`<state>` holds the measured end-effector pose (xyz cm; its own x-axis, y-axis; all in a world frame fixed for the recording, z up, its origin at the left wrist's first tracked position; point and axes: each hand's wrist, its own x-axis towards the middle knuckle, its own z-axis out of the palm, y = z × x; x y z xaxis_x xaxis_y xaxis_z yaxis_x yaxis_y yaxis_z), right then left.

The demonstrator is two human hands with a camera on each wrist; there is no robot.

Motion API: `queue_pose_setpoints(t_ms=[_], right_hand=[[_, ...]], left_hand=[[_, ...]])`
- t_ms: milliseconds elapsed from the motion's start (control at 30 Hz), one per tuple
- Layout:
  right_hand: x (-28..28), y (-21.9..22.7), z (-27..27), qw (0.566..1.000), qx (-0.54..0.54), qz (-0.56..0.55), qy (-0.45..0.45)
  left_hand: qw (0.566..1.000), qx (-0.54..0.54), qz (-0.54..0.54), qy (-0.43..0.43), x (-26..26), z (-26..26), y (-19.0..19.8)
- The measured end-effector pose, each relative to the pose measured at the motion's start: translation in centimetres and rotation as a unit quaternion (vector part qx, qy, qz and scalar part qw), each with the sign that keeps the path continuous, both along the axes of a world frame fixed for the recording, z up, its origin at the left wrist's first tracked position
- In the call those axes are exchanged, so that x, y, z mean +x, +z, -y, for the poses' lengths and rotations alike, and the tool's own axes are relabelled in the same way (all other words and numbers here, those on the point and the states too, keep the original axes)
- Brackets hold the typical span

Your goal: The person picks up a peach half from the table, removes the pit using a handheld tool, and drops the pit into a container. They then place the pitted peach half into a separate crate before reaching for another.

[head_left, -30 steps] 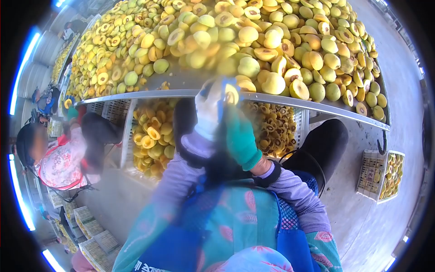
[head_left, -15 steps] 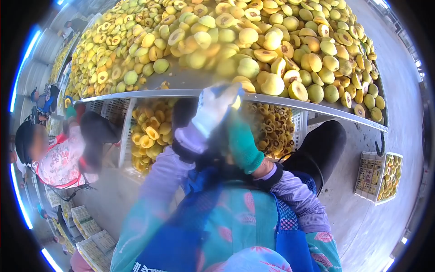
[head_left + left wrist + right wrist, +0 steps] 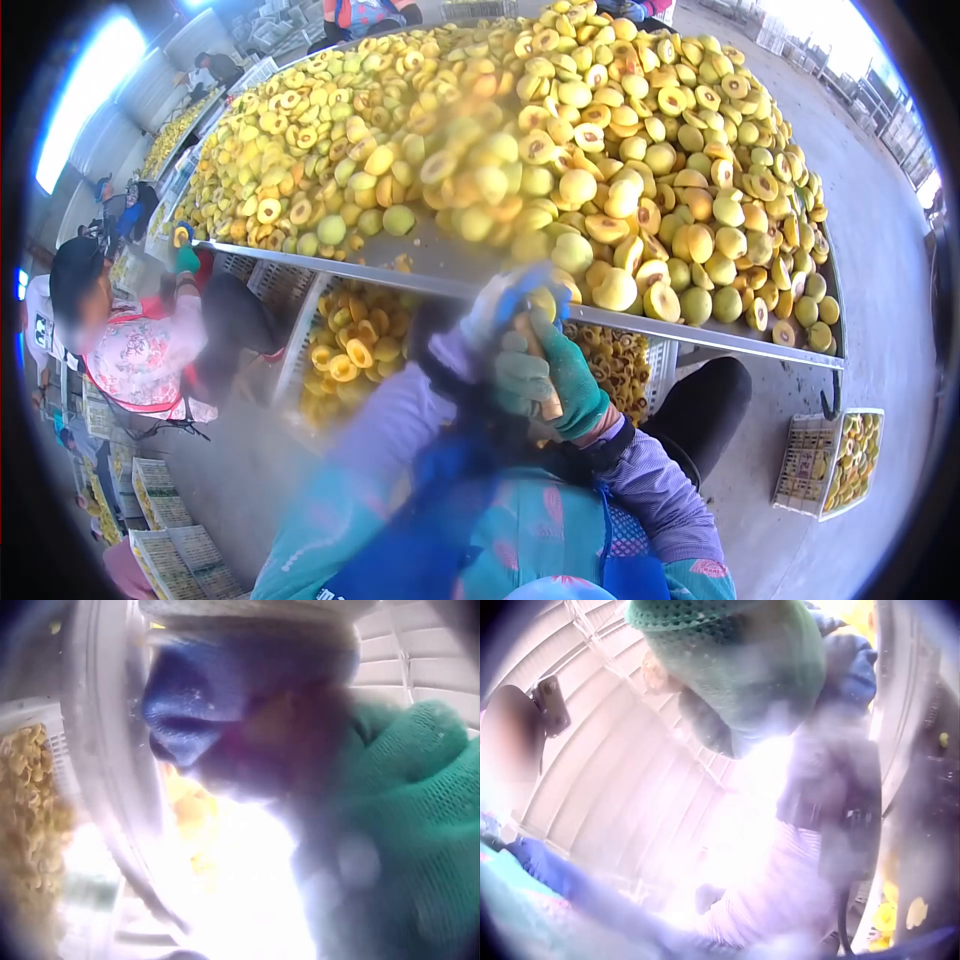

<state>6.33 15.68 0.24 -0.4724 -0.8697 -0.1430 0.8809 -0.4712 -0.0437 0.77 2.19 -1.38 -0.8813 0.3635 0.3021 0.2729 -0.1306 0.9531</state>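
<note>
In the head view my left hand, in a white and blue glove, holds a yellow peach half at the table's near edge. My right hand, gloved in green, grips a wooden handle close below the fruit. The tool's working end is hidden at the fruit. Blue glove fingers and the green glove come close together in the left wrist view. Glare washes out much of the right wrist view, where the green glove covers what it holds.
Halved peaches are heaped on a metal-edged table. Below its edge stand crates of peach halves and of smaller brown-centred pieces. Another crate stands on the floor at right. A person sits at left.
The head view has tilted up, so the table sits lower in it. My hands have turned against each other at the table edge, and the wooden handle now shows in my right hand.
</note>
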Motion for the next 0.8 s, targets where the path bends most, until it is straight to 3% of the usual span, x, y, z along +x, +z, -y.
queue_pose_setpoints(t_ms=[33,100,133,167,200,233,267,300,367,433,533,567,633,667,700,767,800], right_hand=[[-0.3,0.0,-0.1,0.999,-0.02,0.025,0.027],[0.7,1.0,0.0,0.998,0.001,-0.04,0.049],[1.2,1.8,-0.4,0.996,0.013,-0.061,0.062],[1.5,2.0,-1.2,0.993,0.027,-0.082,0.077],[1.5,-2.0,-1.9,0.992,0.037,-0.062,0.099],[1.5,-5.7,-2.2,0.99,0.122,-0.027,0.066],[2.2,-9.2,-2.3,0.978,0.205,0.015,0.034],[2.9,-10.9,-2.4,0.955,0.29,0.059,0.004],[3.1,-9.2,-1.7,0.966,0.255,0.03,0.03],[2.2,-5.6,-0.8,0.966,0.251,-0.055,0.021],[1.1,-2.3,-0.4,0.931,0.325,-0.155,-0.059],[0.7,-1.7,-0.5,0.92,0.339,-0.174,-0.085],[-0.3,-0.6,-0.4,0.846,0.406,-0.291,-0.188],[-0.7,-0.4,-0.1,0.8,0.435,-0.34,-0.234],[-1.2,-0.6,0.5,0.731,0.473,-0.41,-0.271],[-2.3,-1.6,1.9,0.564,0.535,-0.542,-0.318],[-2.7,-2.2,2.4,0.523,0.538,-0.573,-0.33]], left_hand=[[0.997,-0.007,0.029,0.073,0.8,0.3,-0.3],[0.97,-0.021,0.097,0.223,3.0,2.0,-0.9],[0.935,-0.12,-0.001,0.333,4.5,3.4,-0.9],[0.871,-0.214,-0.099,0.432,5.8,5.5,-0.5],[0.86,-0.271,0.023,0.433,6.4,9.7,-0.5],[0.835,-0.323,0.139,0.422,5.9,13.0,-0.4],[0.752,-0.483,0.04,0.447,5.1,13.2,0.4],[0.639,-0.622,-0.056,0.45,4.4,13.4,1.5],[0.695,-0.559,-0.184,0.413,-1.1,10.4,4.1],[0.562,-0.636,-0.408,0.336,-7.1,7.0,5.1],[0.638,-0.705,-0.293,0.105,-13.6,5.7,2.9],[0.715,-0.635,-0.25,0.148,-14.1,5.9,2.7],[0.838,-0.48,-0.145,0.217,-13.0,7.0,3.6],[0.903,-0.319,-0.138,0.252,-10.9,7.2,3.6],[0.969,-0.086,0.091,0.213,-8.6,6.8,3.9],[0.978,-0.102,-0.057,0.17,-6.1,8.2,0.3],[0.965,-0.131,-0.152,0.169,-4.7,8.4,-0.8]])
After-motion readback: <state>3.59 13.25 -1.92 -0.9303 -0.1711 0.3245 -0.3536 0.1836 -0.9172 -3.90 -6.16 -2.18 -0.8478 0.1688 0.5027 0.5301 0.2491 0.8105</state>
